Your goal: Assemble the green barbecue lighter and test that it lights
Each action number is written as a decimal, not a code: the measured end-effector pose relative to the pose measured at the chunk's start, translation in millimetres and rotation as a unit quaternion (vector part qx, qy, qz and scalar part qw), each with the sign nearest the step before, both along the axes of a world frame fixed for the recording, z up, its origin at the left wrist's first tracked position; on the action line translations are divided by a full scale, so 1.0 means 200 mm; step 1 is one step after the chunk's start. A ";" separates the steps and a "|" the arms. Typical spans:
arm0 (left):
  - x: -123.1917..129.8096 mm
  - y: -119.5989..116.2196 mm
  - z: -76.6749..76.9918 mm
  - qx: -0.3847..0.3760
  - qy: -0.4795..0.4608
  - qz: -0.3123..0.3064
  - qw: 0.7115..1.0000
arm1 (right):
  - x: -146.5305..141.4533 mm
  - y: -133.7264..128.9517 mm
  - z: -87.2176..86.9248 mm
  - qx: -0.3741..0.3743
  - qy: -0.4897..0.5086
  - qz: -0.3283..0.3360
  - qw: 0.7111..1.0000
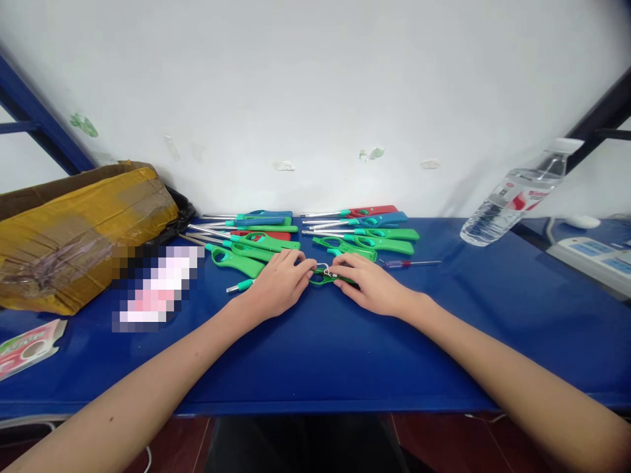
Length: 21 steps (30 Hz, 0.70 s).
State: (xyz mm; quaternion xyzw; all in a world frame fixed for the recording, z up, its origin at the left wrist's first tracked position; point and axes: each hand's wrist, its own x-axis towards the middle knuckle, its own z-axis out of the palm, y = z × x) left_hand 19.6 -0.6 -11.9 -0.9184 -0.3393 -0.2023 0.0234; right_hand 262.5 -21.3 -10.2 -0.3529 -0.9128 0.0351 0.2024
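Both hands meet over the blue table (315,355). My left hand (283,279) has its fingers closed at the left end of a green lighter shell (323,278). From the right, my right hand (367,281) pinches at the same shell, with a small white and metallic part (325,269) between the two hands. What exactly each fingertip grips is too small to tell. Just behind the hands lies another green shell piece (345,247). A green nozzle piece with a metal tip (241,286) lies left of my left hand.
Several green, blue and red long lighters (384,244) lie along the wall. A screwdriver (411,263) and a tilted water bottle (517,194) are right, beside a power strip (594,256). At left stand a taped box (83,236) and a card (29,348).
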 end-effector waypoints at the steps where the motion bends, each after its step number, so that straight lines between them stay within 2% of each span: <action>1: 0.00 0.00 0.00 0.002 -0.003 -0.001 1.000 | 0.00 0.00 0.00 0.001 0.000 0.000 1.000; 21: -0.01 0.00 0.01 0.036 0.021 -0.031 0.999 | 0.00 -0.01 0.01 -0.006 0.010 0.000 1.000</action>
